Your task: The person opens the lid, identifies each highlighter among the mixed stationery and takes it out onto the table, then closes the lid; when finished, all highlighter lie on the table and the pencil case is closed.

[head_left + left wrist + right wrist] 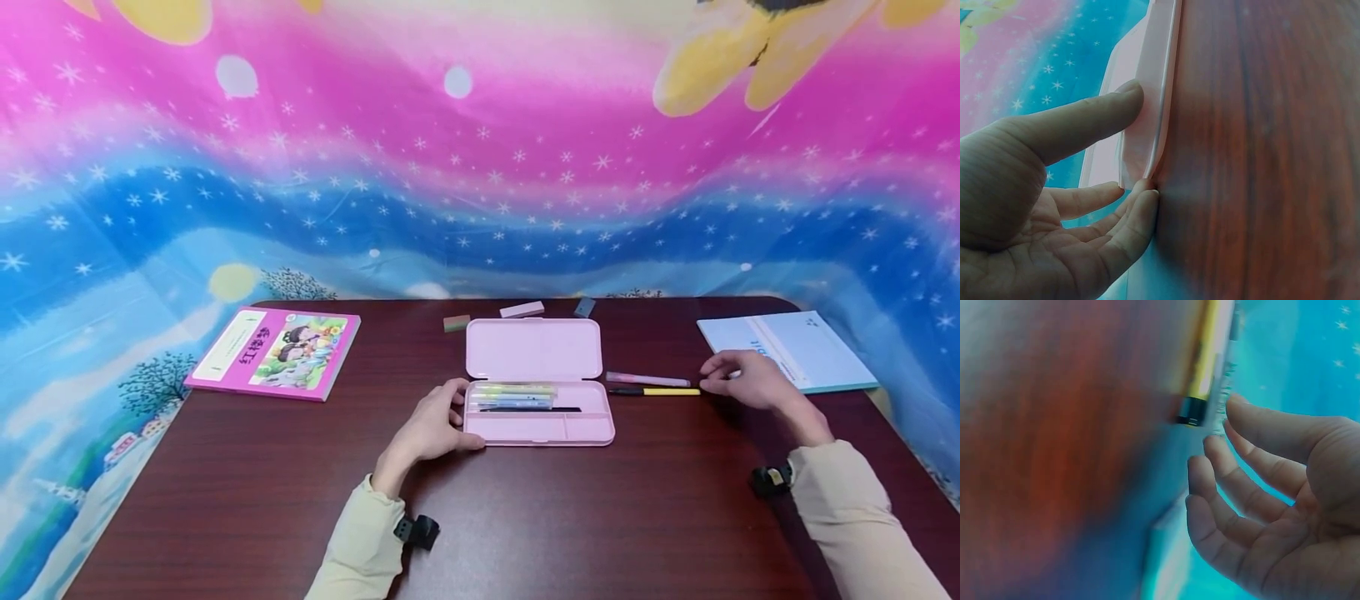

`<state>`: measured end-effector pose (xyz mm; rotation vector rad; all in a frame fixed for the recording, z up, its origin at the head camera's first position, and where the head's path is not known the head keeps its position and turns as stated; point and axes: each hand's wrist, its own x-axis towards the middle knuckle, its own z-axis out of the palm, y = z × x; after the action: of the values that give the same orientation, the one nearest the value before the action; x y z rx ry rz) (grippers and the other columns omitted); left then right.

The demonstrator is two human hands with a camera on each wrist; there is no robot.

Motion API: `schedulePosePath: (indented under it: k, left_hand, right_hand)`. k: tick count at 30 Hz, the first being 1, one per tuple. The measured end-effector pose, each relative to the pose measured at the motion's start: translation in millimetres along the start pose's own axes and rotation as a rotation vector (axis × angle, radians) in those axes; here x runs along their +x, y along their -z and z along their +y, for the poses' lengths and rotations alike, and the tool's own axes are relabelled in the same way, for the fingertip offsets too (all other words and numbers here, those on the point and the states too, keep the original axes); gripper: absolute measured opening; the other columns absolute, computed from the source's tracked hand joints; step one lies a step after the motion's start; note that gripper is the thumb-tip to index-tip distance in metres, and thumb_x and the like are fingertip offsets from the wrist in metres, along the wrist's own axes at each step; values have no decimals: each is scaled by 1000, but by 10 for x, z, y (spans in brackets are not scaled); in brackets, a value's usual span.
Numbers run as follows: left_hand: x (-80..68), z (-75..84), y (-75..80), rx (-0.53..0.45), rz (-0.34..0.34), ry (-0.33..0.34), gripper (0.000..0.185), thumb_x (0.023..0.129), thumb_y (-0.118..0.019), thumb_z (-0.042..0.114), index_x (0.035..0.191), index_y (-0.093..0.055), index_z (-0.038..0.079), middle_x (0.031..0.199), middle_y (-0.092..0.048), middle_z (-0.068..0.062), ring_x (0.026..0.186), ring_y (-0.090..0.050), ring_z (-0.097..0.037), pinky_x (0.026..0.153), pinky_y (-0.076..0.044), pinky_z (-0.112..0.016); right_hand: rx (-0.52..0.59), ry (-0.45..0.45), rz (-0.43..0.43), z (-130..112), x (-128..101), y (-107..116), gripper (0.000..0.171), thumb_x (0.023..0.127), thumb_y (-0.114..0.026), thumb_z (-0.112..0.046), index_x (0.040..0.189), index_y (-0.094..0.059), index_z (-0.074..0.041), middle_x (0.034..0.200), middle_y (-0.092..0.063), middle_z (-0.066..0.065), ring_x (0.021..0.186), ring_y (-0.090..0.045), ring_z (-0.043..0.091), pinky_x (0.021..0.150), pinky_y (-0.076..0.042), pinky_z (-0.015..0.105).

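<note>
A pink pencil case [540, 428] lies with its lid up on the table, several pens [513, 394] in its rear compartment. My left hand [427, 423] holds the case at its left end. In the left wrist view the thumb [1094, 122] presses the front wall and the fingertips [1141, 203] touch the end. Right of the case lie a yellow pen [670, 392] with a black end and a pink pen [648, 379]. My right hand [750, 379] hovers by their right ends, fingers loosely bent. In the right wrist view nothing shows between thumb and fingers, apart from the yellow pen [1204, 369].
Behind the case lie a pink block-shaped eraser [522, 310], a green-and-brown one [456, 323] and a dark grey one [584, 307]. A pink book [273, 353] is at the left, a pale blue book [825, 350] at the right. A patterned cloth [480, 167] hangs behind the table.
</note>
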<state>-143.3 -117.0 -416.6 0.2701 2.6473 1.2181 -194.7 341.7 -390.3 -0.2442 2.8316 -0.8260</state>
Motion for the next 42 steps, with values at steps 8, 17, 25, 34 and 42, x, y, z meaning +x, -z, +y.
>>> schedulePosePath:
  k: [8,17,25,34,42]
  left_hand:
    - [-2,-2,1,2,0,-6,76,67,-88,17,130,-48,7,108,-51,-6,84,-51,-15,74,-45,-31]
    - [-8,-3,-2,-12,3,-9,77,66,-89,17,130,-48,6,109,-52,-8,83,-53,-15,75,-45,-32]
    - [-6,-5,-1,-15,9,-14,77,65,-89,16,130,-48,5,109,-52,-8,84,-53,-15,75,-46,-32]
    - [-15,-1,4,-27,14,-13,76,65,-89,15,130,-49,6,108,-52,-8,83,-53,-15,75,-46,-31]
    - [-26,-6,-10,-26,5,-20,77,66,-89,15,130,-48,4,108,-51,-9,84,-53,-17,75,-46,-31]
  right_hand:
    - [108,99,113,-387,-134,158,28,92,-65,-21,111,-63,0,98,-65,13,81,-65,18,65,-49,27]
    - [398,231,145,-832,-149,-65,17,92,-65,-12,106,-62,-3,90,-68,-5,80,-66,7,68,-52,22]
    - [467,219,95,-1057,32,-414,25,90,-67,-11,109,-62,4,98,-66,20,81,-68,19,70,-53,31]
    - [496,233,24,-1369,233,-675,27,89,-68,-11,109,-63,6,96,-65,15,86,-64,37,76,-53,45]
    - [470,259,-20,-1473,319,-883,23,87,-70,-10,105,-67,3,94,-67,11,82,-63,25,74,-50,34]
